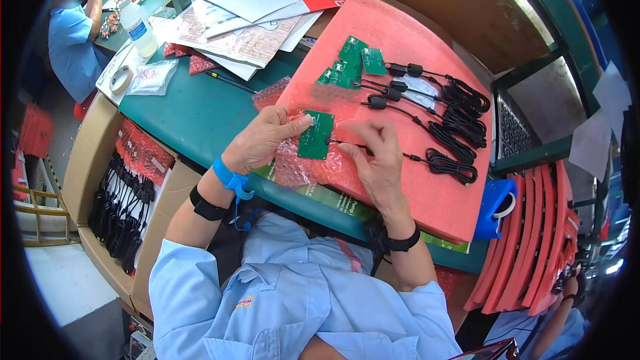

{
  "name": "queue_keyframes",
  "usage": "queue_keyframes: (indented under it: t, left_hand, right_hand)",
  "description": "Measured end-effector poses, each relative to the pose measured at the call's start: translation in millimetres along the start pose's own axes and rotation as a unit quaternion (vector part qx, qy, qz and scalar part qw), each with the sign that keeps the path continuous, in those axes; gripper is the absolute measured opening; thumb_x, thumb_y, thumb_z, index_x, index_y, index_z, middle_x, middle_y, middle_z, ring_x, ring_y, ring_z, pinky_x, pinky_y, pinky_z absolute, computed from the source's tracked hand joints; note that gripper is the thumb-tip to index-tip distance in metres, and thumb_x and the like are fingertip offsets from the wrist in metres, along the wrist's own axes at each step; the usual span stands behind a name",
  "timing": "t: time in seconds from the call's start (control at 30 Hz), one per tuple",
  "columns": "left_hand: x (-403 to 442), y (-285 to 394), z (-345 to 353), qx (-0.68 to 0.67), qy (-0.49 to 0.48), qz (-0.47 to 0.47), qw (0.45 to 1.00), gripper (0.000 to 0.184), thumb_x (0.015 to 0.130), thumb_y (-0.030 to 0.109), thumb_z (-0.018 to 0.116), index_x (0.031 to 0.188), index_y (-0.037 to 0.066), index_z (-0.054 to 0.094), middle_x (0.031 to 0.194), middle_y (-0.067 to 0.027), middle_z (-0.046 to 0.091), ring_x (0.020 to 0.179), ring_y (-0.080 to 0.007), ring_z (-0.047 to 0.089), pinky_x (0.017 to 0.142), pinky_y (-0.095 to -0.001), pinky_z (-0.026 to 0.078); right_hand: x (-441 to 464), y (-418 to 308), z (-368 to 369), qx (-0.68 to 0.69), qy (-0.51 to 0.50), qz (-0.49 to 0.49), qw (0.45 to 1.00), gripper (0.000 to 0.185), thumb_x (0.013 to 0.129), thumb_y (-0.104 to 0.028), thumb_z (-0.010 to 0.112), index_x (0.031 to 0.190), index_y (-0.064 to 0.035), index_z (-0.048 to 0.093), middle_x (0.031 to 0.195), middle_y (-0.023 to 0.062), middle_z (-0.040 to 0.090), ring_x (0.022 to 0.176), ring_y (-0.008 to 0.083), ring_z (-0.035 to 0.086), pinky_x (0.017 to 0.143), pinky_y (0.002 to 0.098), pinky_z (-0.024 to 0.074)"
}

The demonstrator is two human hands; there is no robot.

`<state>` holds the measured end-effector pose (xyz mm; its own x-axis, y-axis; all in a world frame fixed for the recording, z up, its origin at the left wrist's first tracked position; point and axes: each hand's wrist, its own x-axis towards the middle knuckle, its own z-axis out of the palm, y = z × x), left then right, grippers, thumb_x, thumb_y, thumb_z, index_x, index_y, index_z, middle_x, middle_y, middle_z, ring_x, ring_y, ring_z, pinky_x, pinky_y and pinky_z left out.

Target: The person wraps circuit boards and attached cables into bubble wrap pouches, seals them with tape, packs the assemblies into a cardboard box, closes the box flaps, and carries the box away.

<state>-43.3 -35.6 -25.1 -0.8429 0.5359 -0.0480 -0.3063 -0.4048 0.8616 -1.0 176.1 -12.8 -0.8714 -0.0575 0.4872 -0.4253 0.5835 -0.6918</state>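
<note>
My left hand (275,132) grips a green circuit board (316,140) by its upper left edge, with the thumb on top near a small silvery part. From the board's right edge a thin black cable (414,158) runs under my right hand (377,160) and on to a coiled bundle (452,166). The fingers of my right hand are closed around this cable, slightly blurred by motion. Bubble wrap (293,165) lies beneath the board. Beyond my hands, several more green boards (347,67) with black cables rest on the pink foam sheet (427,207).
A carton (80,193) at left holds cables and red bubble wrap. Papers (247,27), a bottle (138,27) and a tape roll (121,80) are at the back left. Pink foam sheets (527,247) stand at right beside a blue holder (490,217). A person (73,40) sits at far left.
</note>
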Motion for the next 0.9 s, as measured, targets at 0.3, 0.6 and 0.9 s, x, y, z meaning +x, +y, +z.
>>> queue_keyframes:
  t: [0.3, 0.6, 0.9]
  left_hand:
    - [-2, 7, 10, -0.054, 0.006, 0.0, 0.999, 0.043, 0.096, 0.025, 0.06, 0.128, -0.002, 0.053, 0.117, -0.0061, 0.063, 0.103, -0.012, 0.06, 0.092, -0.0277, 0.049]
    - [7, 12, 10, 0.154, 0.027, 0.038, 0.987, 0.04, 0.096, 0.022, 0.059, 0.127, -0.002, 0.055, 0.108, -0.0052, 0.065, 0.102, -0.0129, 0.061, 0.093, -0.0263, 0.048]
    - [1, 21, 22, 0.02, 0.039, -0.041, 0.998, 0.034, 0.097, 0.019, 0.058, 0.125, -0.001, 0.057, 0.113, -0.0073, 0.065, 0.104, -0.014, 0.061, 0.093, -0.0281, 0.049]
  right_hand:
    - [13, 27, -2, 0.185, -0.121, 0.015, 0.975, 0.035, 0.079, 0.001, 0.068, 0.112, -0.0113, 0.068, 0.121, 0.0145, 0.063, 0.12, 0.0282, 0.056, 0.096, 0.038, 0.044]
    - [0, -10, -8, -0.218, -0.077, -0.239, 0.943, 0.026, 0.077, -0.003, 0.068, 0.102, -0.0085, 0.069, 0.125, 0.0147, 0.058, 0.121, 0.0307, 0.051, 0.1, 0.0422, 0.0384]
    - [3, 7, 5, 0.046, -0.048, -0.108, 0.992, 0.014, 0.076, -0.006, 0.075, 0.084, -0.0025, 0.064, 0.119, 0.0143, 0.049, 0.111, 0.0278, 0.053, 0.094, 0.0375, 0.0436]
